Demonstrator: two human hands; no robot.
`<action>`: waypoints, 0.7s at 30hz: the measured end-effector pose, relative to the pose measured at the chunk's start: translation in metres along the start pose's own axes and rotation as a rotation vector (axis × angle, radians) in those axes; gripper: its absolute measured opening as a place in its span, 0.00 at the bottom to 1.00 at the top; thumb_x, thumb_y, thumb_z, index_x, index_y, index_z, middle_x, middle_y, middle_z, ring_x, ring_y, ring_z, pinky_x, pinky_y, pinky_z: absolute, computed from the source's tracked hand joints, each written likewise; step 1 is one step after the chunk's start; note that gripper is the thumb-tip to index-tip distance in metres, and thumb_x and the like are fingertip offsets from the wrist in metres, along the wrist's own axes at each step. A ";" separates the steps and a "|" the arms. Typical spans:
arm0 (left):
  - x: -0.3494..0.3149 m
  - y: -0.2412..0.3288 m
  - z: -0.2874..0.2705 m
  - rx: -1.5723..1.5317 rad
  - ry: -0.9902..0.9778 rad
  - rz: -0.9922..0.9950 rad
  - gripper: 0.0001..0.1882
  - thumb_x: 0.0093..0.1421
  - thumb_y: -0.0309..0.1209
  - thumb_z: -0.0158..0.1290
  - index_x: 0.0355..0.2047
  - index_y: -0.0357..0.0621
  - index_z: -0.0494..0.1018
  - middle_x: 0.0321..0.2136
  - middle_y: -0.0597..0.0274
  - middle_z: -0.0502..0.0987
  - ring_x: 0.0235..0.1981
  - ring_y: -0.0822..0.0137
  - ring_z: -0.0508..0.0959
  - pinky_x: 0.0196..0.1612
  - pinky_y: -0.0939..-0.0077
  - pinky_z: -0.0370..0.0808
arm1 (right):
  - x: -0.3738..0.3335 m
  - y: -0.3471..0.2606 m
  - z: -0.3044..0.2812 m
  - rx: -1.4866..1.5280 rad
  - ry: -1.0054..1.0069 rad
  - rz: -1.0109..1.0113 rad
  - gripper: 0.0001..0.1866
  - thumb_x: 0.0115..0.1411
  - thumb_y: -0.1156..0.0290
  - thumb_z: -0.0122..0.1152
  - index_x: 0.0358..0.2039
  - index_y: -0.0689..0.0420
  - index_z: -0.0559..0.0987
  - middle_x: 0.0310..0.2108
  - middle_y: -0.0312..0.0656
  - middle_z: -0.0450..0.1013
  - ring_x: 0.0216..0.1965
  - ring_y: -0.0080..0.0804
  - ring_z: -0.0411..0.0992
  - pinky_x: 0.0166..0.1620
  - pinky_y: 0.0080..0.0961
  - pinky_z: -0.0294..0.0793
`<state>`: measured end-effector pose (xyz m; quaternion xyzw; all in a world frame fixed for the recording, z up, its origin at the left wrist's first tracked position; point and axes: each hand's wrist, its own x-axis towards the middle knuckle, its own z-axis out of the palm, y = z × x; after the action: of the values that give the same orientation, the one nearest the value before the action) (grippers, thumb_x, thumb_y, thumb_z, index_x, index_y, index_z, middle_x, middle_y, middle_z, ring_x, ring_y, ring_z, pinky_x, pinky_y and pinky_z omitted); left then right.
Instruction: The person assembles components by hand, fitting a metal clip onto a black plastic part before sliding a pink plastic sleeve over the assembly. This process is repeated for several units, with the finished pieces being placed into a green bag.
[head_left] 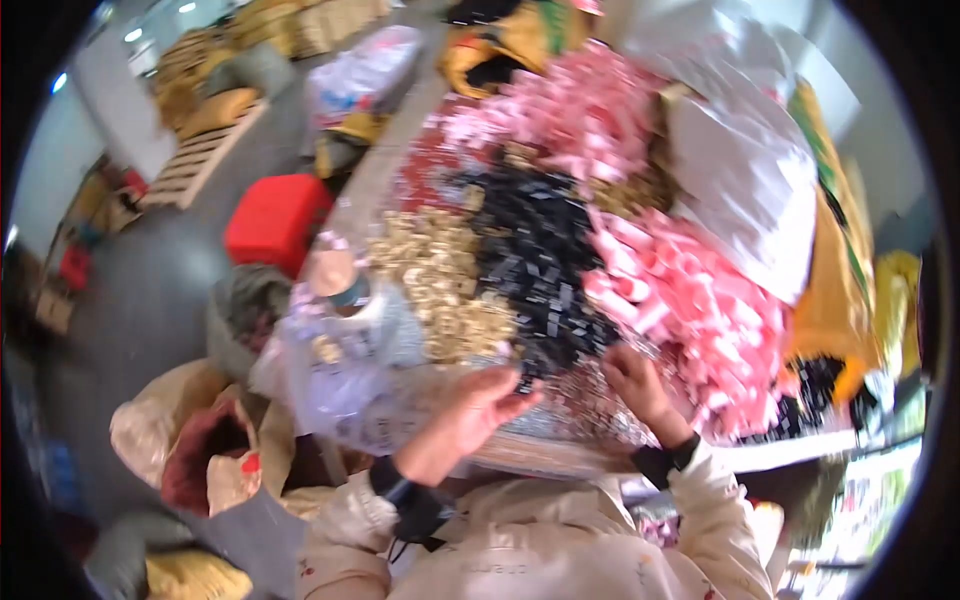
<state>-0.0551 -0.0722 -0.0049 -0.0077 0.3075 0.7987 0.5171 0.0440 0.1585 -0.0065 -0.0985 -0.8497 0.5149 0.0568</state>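
Note:
A table [520, 455] in front of me carries heaps of small parts. My left hand [465, 420] is at the table's near edge, thumb and fingers closing around a small black piece [526, 382]. To its right my right hand [638, 385] has its fingers curled together at the near end of the black heap; what they hold, if anything, is hidden. The heap of small black pieces [535, 260] runs up the middle. Left of it lie small gold pieces [435, 280], and to the right are pink curled pieces [700, 310]. Small silvery-brown pieces [590, 400] lie between my hands.
A clear plastic bag [340, 385] and a cup-like container [340, 275] stand at the table's left. A white sack [745, 165] rests at the right. On the floor to the left are a red stool-like box [278, 222], open sacks [170, 415] and a wooden pallet [205, 150].

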 end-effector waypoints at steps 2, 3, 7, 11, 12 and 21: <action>0.003 -0.004 0.012 0.039 -0.007 -0.056 0.11 0.53 0.33 0.47 0.34 0.39 0.68 0.33 0.54 0.72 0.33 0.63 0.73 0.33 0.78 0.72 | -0.006 -0.015 -0.004 0.480 -0.042 0.182 0.02 0.52 0.74 0.48 0.26 0.58 0.67 0.17 0.31 0.63 0.17 0.18 0.60 0.20 0.14 0.58; 0.004 -0.006 0.015 0.052 -0.011 -0.055 0.11 0.53 0.33 0.47 0.34 0.39 0.68 0.33 0.54 0.72 0.34 0.63 0.73 0.34 0.77 0.72 | -0.009 -0.027 -0.005 0.632 -0.075 0.271 0.02 0.53 0.74 0.47 0.27 0.57 0.67 0.17 0.29 0.62 0.17 0.15 0.59 0.20 0.12 0.57; 0.016 -0.019 0.028 0.093 -0.027 -0.058 0.11 0.53 0.33 0.46 0.34 0.40 0.68 0.33 0.55 0.72 0.35 0.63 0.73 0.36 0.75 0.71 | -0.018 -0.025 -0.005 0.979 -0.157 0.162 0.02 0.52 0.75 0.47 0.28 0.56 0.66 0.17 0.31 0.62 0.17 0.16 0.59 0.21 0.11 0.58; 0.025 -0.029 0.034 0.084 -0.079 -0.075 0.12 0.54 0.33 0.46 0.35 0.40 0.68 0.34 0.55 0.72 0.36 0.63 0.72 0.40 0.73 0.69 | -0.026 -0.016 -0.001 1.085 -0.193 0.077 0.02 0.52 0.77 0.45 0.27 0.57 0.65 0.17 0.32 0.61 0.17 0.16 0.58 0.21 0.11 0.57; 0.027 -0.031 0.034 0.069 -0.102 -0.075 0.12 0.54 0.33 0.46 0.36 0.40 0.67 0.34 0.56 0.72 0.37 0.63 0.72 0.42 0.72 0.69 | -0.027 -0.016 0.000 1.090 -0.190 0.079 0.02 0.52 0.77 0.45 0.27 0.57 0.65 0.17 0.32 0.61 0.17 0.16 0.58 0.21 0.11 0.57; 0.032 -0.033 0.036 -0.026 -0.230 -0.047 0.11 0.54 0.30 0.45 0.37 0.40 0.67 0.35 0.58 0.71 0.39 0.67 0.71 0.44 0.73 0.67 | -0.035 -0.024 0.009 0.921 -0.216 0.096 0.05 0.48 0.81 0.45 0.27 0.58 0.63 0.23 0.34 0.63 0.18 0.16 0.57 0.20 0.12 0.55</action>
<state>-0.0314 -0.0186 -0.0019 0.0701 0.2356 0.7860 0.5673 0.0733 0.1320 0.0111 -0.0479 -0.5283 0.8475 -0.0180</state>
